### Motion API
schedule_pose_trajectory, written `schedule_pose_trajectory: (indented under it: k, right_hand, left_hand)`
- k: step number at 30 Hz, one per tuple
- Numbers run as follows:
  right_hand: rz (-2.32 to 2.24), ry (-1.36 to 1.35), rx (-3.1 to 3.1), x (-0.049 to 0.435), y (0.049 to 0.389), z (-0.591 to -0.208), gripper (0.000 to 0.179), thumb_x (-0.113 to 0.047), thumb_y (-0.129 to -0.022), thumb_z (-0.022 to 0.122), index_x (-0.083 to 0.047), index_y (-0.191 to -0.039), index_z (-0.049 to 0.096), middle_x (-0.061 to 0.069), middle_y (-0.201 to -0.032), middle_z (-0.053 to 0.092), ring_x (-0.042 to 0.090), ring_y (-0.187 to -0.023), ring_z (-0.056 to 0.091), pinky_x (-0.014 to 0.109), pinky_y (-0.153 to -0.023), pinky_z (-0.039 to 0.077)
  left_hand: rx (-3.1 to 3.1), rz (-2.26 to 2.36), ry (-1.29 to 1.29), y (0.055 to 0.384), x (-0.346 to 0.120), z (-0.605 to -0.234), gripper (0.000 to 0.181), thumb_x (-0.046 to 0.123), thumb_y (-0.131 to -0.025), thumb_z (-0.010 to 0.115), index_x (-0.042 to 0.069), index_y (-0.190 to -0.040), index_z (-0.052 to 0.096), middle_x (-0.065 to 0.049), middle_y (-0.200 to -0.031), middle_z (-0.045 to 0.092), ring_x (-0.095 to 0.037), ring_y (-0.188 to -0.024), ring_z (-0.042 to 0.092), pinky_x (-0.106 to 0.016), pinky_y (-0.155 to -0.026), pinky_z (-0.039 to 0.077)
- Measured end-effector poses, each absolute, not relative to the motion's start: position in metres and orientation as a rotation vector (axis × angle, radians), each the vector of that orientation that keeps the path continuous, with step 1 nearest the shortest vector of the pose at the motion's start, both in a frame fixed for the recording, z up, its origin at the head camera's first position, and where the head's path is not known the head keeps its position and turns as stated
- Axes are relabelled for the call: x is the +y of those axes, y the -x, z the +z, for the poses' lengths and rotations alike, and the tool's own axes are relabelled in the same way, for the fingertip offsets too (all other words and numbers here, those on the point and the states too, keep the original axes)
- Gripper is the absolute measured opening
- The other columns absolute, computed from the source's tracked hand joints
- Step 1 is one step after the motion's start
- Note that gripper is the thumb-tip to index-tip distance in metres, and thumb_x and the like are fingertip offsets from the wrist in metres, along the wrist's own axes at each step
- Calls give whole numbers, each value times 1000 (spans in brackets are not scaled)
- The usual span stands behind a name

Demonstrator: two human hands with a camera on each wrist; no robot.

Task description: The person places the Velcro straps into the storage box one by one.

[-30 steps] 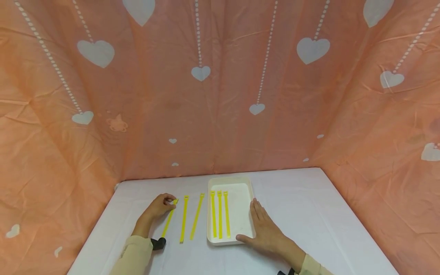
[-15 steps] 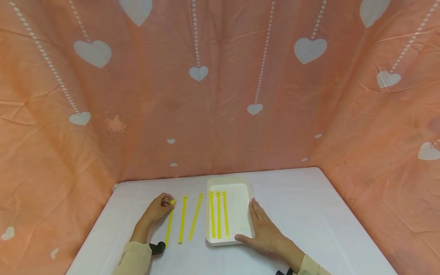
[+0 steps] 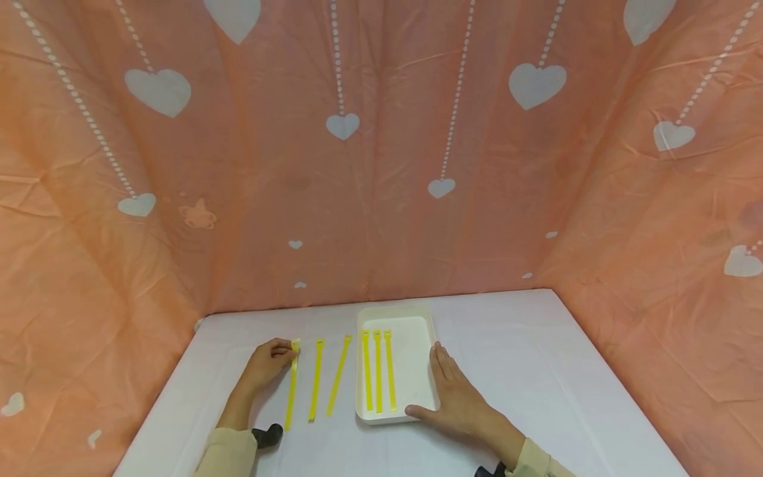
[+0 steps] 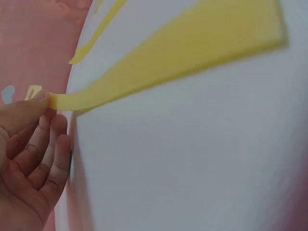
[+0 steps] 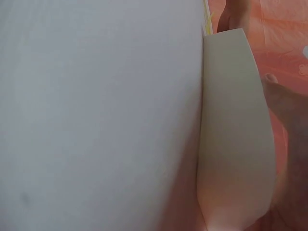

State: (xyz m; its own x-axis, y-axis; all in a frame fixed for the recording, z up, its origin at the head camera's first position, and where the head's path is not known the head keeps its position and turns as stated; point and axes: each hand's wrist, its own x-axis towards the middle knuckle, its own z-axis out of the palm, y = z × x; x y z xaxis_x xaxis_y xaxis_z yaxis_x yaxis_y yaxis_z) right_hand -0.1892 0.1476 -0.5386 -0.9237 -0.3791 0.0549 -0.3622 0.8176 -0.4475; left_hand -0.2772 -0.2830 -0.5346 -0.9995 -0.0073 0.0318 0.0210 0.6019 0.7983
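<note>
My left hand [image 3: 266,364] pinches a flat yellow cable tie [image 3: 291,394] near its slotted head. In the left wrist view, thumb and fingers grip this yellow cable tie [image 4: 192,48] just below the head, and its strap runs away over the white cloth. Two more yellow cable ties lie to its right, one nearly straight [image 3: 316,384] and one slanted [image 3: 339,377]. Three others stand side by side in the left half of a white tray [image 3: 414,364]. My right hand [image 3: 461,403] rests at the tray's right side, fingers straight along the wall and thumb by the near rim.
A white cloth [image 3: 536,371] covers the table. Pink-orange fabric with white hearts [image 3: 387,252] hangs behind and at both sides. Dark wrist mounts [image 3: 268,436] sit on both sleeves. The tray's outer wall [image 5: 236,130] fills the middle right of the right wrist view.
My left hand has moved slightly left with the cable tie, which has turned from a slant to nearly upright beside the others. The right hand and tray stay put.
</note>
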Motion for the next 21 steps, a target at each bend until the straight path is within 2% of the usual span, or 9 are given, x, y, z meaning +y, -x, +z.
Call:
schedule_pose_trajectory:
  k: [6,13,21]
  right_hand:
    - [-735,611,2953,146,190,-536,129,-79,-91,63,9,-168,8,26,-178,4,39,-166,8,53,-134,18]
    - [-715,623,2968,146,190,-536,129,-79,-92,63,10,-167,10,27,-177,6,39,-165,10,53,-133,19]
    - [-711,635,2971,147,190,-536,128,-78,-92,64,12,-166,11,29,-177,7,40,-165,10,54,-134,19]
  left_hand:
    - [-2714,-1488,-11,272,-281,-527,24,6,-100,74,-10,-116,69,-17,-102,75,-13,-82,70,-24,-68,58]
    - [-2660,-1572,11,265,-276,-512,26,3,-103,69,-13,-124,65,-25,-114,72,-16,-88,72,-30,-71,64]
    - [-2578,-1600,114,259,-267,-489,28,7,-104,70,-11,-125,64,-24,-112,72,-16,-86,73,-35,-75,66]
